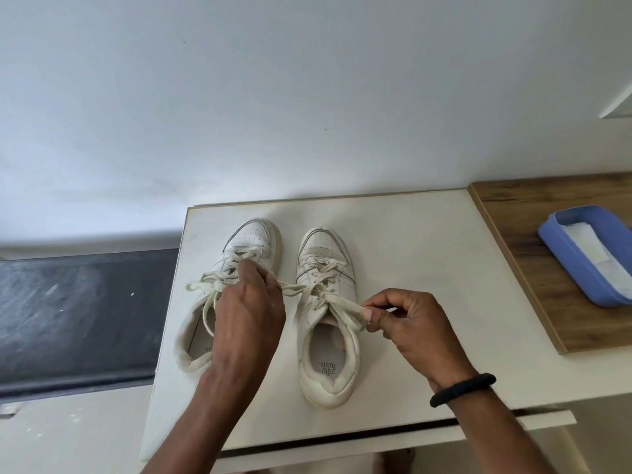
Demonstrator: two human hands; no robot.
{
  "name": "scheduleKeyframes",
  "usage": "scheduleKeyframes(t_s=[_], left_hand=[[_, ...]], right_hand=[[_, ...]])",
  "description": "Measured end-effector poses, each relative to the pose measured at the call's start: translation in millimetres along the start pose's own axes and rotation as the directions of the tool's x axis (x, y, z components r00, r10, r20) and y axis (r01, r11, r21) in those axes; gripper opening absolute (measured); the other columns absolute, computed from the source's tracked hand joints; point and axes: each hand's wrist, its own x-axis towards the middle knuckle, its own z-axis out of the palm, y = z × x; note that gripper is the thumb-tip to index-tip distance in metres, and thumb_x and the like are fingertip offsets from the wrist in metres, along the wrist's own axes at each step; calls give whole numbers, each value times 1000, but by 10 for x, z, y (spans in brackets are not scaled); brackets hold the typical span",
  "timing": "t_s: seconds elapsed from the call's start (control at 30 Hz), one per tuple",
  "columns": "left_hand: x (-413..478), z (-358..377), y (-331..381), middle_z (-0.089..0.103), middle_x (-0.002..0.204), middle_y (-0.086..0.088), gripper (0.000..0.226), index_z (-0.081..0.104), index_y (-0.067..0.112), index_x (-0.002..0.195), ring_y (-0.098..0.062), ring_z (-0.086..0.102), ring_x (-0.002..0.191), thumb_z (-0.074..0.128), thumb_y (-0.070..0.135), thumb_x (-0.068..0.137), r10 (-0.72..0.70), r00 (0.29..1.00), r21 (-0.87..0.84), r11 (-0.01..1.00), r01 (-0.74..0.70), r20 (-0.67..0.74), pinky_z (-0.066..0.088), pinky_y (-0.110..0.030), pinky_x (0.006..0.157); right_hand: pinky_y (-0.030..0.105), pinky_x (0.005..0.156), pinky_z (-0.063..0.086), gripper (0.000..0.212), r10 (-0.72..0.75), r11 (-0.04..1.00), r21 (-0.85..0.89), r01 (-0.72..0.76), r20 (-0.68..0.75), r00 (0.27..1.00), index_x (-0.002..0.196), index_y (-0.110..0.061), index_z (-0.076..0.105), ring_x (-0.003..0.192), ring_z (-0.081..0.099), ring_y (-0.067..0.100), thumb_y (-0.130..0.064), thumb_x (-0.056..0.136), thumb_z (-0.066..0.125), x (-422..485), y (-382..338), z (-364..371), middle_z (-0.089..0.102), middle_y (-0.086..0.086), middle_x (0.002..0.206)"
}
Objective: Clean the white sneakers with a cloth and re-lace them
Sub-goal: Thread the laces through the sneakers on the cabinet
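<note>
Two white sneakers stand side by side on the white desk [427,251], toes pointing away. Reaching across the left sneaker [254,236], the left hand [248,302] pinches one end of the right sneaker's [325,251] lace [297,289]; the right hand [410,323] pinches the other. A blue tray [564,268] holding a white cloth [588,248] sits far right.

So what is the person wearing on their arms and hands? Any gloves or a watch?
No gloves and no watch. The left hand and right hand are bare, and no sleeves show on either arm. The only thing worn is a thick black band round the right wrist, plain and rounded, a bit like a hair tie. The left wrist has nothing on it.
</note>
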Motion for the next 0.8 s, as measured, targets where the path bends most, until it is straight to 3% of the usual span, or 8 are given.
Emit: scheduleKeyframes(t_s=[0.13, 0.3, 0.43, 0.53, 0.67, 0.8], left_hand=[[-2, 12, -1, 72, 67, -11, 15, 41, 12, 96, -37, 69, 64, 40, 25, 101, 25, 999, 79, 997, -23, -28, 53, -51, 64], [-10, 34, -31, 70, 64, -9, 16, 41, 11, 95, -33, 69, 59, 40, 24, 104, 50, 998, 90, 995, -48, -28, 52, -49, 58], [11, 45, -44, 69, 64, -6, 14, 40, 12, 94, -31, 70, 59, 40, 22, 104, 75, 995, 104, 992, -68, -59, 53, -50, 58], [36, 52, -61, 69, 68, -7, 13, 39, 13, 94, -32, 70, 62, 39, 22, 103, 64, 996, 117, 991, -57, -57, 53, -50, 60], [24, 62, -100, 70, 65, -8, 12, 45, 12, 94, -34, 70, 67, 45, 20, 102, 45, 997, 163, 985, -54, 56, 51, -45, 62], [7, 24, -50, 72, 81, -13, 17, 56, 8, 114, -36, 69, 79, 47, 18, 103, 5, 984, 242, 969, -50, 180, 40, -38, 63]], right_hand=[[34, 74, 57, 11, 34, 999, 12, -34, 64, 997, 80, -20, 72, 71, 74, 9, -26, 87, 75, -5, -39, 14, 76, -4, 77], [28, 66, 53, 9, 81, 993, 76, -92, 134, 988, 84, -12, 70, 66, 74, 15, -12, 83, 79, -46, -85, 5, 75, 1, 73], [28, 67, 53, 15, 91, 986, 116, -117, 208, 974, 97, -17, 75, 66, 72, 14, -8, 85, 77, -61, -108, -37, 76, 11, 84], [27, 66, 53, 8, 95, 989, 89, -116, 207, 974, 90, -15, 78, 66, 71, 12, -10, 85, 78, -65, -107, -34, 76, 7, 82], [33, 71, 55, 3, 107, 993, 33, -114, 153, 982, 85, -15, 75, 69, 75, 13, -15, 87, 76, -51, -79, -12, 76, 0, 80], [31, 67, 52, 4, 116, 990, 65, -126, 132, 984, 91, -10, 70, 70, 76, 18, -13, 93, 69, -45, -89, -11, 78, 2, 78]])
